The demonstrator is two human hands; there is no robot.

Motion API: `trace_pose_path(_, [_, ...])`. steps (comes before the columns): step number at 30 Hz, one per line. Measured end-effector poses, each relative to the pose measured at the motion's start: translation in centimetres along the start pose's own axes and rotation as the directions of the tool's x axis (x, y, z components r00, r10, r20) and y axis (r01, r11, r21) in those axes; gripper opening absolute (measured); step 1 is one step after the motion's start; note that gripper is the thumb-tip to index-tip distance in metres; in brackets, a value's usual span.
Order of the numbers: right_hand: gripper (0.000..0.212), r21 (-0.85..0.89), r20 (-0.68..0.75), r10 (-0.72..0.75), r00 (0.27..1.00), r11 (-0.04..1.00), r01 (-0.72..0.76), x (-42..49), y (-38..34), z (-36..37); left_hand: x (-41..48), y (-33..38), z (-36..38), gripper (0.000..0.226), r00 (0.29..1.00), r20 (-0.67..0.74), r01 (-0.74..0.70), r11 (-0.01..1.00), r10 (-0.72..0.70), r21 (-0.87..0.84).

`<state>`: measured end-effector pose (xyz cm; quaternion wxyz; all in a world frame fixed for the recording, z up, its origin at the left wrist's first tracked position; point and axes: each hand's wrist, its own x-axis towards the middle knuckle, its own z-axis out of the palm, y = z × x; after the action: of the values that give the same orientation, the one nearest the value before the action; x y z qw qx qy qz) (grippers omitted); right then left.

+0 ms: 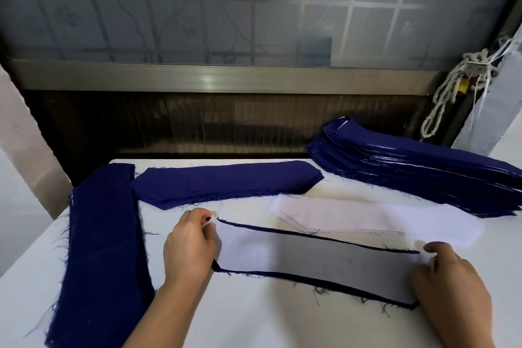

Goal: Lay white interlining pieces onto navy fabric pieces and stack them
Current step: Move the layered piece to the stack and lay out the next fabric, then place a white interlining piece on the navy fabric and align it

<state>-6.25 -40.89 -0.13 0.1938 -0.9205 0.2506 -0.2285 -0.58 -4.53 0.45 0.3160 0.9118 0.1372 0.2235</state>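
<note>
One white lining piece (282, 254) lies on one navy piece (324, 281) between the hands. The left hand (192, 246) and right hand (449, 280) each pinch an end, and the right hand hides its corner. Three navy stacks (226, 182) lie around; the frame cuts off the one beyond the right hand. One white pile (353, 215) lies nearer.

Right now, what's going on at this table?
A person is lining up a white interlining piece on a navy fabric piece on the white table. The left hand pinches the interlining's left tip and the right hand holds its right end. More white interlining lies just beyond, with a tall layered navy stack at the far right.
</note>
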Motion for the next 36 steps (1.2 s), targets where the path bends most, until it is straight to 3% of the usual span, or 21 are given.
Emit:
trace_pose_path(9, [0.043, -0.092, -0.091, -0.066, 0.994, 0.994, 0.058, 0.1, 0.0, 0.3, 0.1, -0.1, -0.1, 0.024, 1.0, -0.013, -0.024, 0.99, 0.026, 0.142])
trace_pose_path(12, [0.043, -0.154, -0.1, -0.173, 0.98, 0.976, 0.156, 0.3, -0.4, 0.7, 0.0, 0.0, -0.2, 0.022, 0.996, -0.016, -0.087, 0.986, 0.09, 0.139])
trace_pose_path(17, [0.027, -0.026, 0.047, -0.433, 0.9, 0.9, 0.435, 2.2, -3.5, 2.9, -0.2, 0.1, 0.3, 0.01, 0.977, 0.029, -0.214, 0.975, 0.213, 0.064])
trace_pose_path(22, [0.023, 0.147, 0.174, -0.56, 0.81, 0.828, 0.541, 4.1, -9.1, 6.7, -0.2, -0.4, 0.6, 0.005, 0.957, 0.097, -0.276, 0.961, 0.272, 0.024])
trace_pose_path(26, [0.02, 0.089, 0.242, -0.615, 0.751, 0.785, 0.613, 4.5, -12.2, 8.6, -0.1, -0.7, 0.8, 0.013, 0.953, 0.114, -0.284, 0.959, 0.281, 0.015])
trace_pose_path(31, [0.016, -0.058, 0.293, -0.533, 0.794, 0.819, 0.571, 4.2, -13.5, 9.0, 0.0, -1.0, 1.0, 0.016, 0.952, 0.129, -0.282, 0.959, 0.278, 0.01])
trace_pose_path(36, [0.017, -0.147, 0.23, -0.513, 0.827, 0.822, 0.55, 3.0, -13.6, 9.2, -0.1, -0.9, 1.0, 0.015, 0.951, 0.126, -0.285, 0.958, 0.282, 0.006])
